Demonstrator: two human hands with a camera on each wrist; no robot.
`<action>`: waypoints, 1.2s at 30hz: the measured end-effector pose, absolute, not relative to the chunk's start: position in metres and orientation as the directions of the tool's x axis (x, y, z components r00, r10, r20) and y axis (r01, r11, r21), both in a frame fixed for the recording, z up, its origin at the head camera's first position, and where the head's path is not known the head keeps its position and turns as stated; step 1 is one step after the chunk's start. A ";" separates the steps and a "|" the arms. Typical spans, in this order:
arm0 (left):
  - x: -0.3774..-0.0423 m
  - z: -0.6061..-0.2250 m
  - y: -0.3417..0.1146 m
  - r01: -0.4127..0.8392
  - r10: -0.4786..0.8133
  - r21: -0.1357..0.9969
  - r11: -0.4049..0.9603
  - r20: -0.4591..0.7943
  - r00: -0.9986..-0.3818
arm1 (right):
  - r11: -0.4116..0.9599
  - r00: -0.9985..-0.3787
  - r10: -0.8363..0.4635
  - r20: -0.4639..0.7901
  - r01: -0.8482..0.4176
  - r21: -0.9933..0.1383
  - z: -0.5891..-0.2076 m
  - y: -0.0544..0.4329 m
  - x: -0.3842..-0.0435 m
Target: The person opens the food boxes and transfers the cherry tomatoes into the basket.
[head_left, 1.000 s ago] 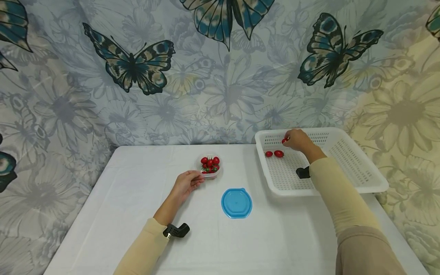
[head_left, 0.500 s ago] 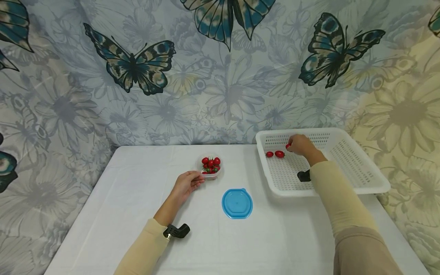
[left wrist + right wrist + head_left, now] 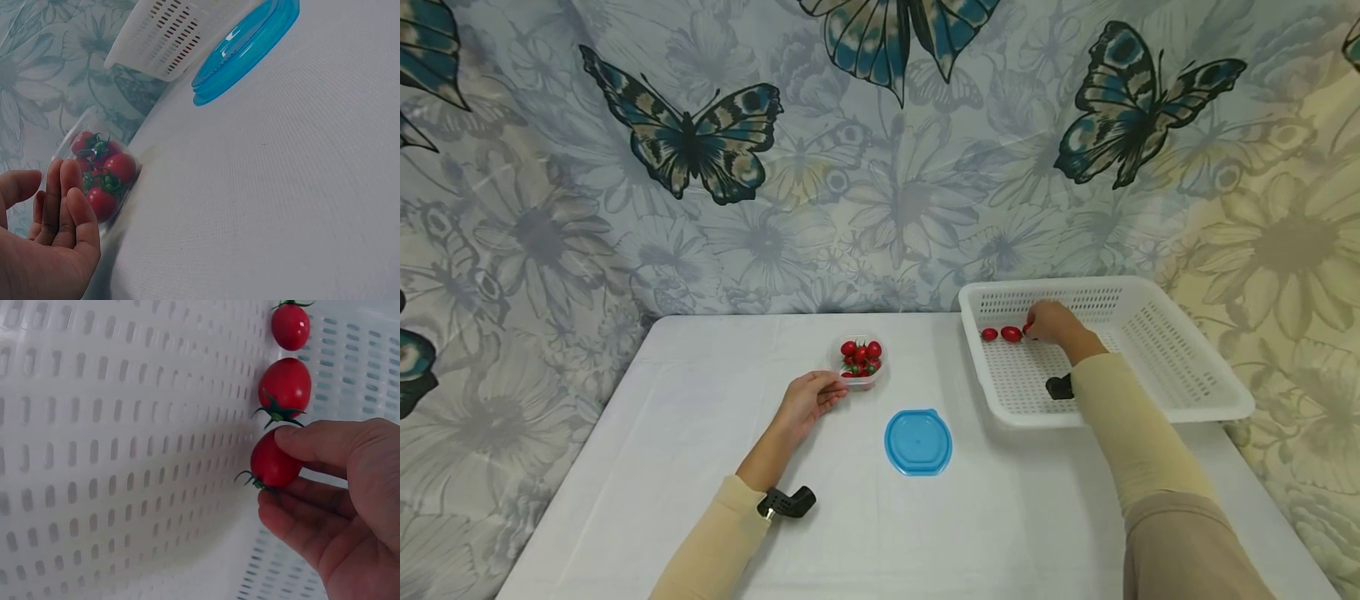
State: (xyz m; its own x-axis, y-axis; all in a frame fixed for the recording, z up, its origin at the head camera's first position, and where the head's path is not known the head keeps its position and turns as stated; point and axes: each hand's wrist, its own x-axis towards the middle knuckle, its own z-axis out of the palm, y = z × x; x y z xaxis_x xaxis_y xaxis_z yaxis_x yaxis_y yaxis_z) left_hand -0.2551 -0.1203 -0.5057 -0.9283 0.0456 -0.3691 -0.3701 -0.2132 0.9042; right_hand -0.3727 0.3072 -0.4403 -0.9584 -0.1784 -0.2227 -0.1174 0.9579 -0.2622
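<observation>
In the head view, my left hand (image 3: 806, 403) is at the near-left rim of a small clear plastic container (image 3: 859, 384), pinching it between thumb and fingers. Inside lie several cherry tomatoes (image 3: 120, 169) with green stems. My right hand (image 3: 1054, 322) reaches into a white perforated basket (image 3: 1000, 414). Seen from the right wrist, its thumb and fingers pinch a cherry tomato (image 3: 273, 461) low over the basket floor. Two more cherry tomatoes, a larger one (image 3: 285, 384) and a smaller one (image 3: 290, 327), line up beside it.
A round blue lid (image 3: 917, 442) lies on the white-covered table (image 3: 647, 433), between the container and the basket. The basket stands at the table's right side. Behind rises a floral, butterfly-patterned backdrop (image 3: 895, 208).
My right hand has lowered its cherry tomato towards the basket floor, bringing it right next to the other two. The left hand stays at the container.
</observation>
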 end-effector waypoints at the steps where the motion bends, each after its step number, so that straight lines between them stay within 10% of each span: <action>1: -0.255 -0.506 -0.121 -0.371 0.049 0.904 -0.212 -0.369 -0.928 | 0.959 -0.957 -0.182 -0.224 -0.122 -0.256 -0.441 0.307 -0.373; 36: -0.257 -0.509 -0.120 -0.379 0.062 0.892 -0.246 -0.376 -0.925 | 0.914 -0.934 -0.340 -0.112 -0.301 -0.271 -0.356 0.260 -0.370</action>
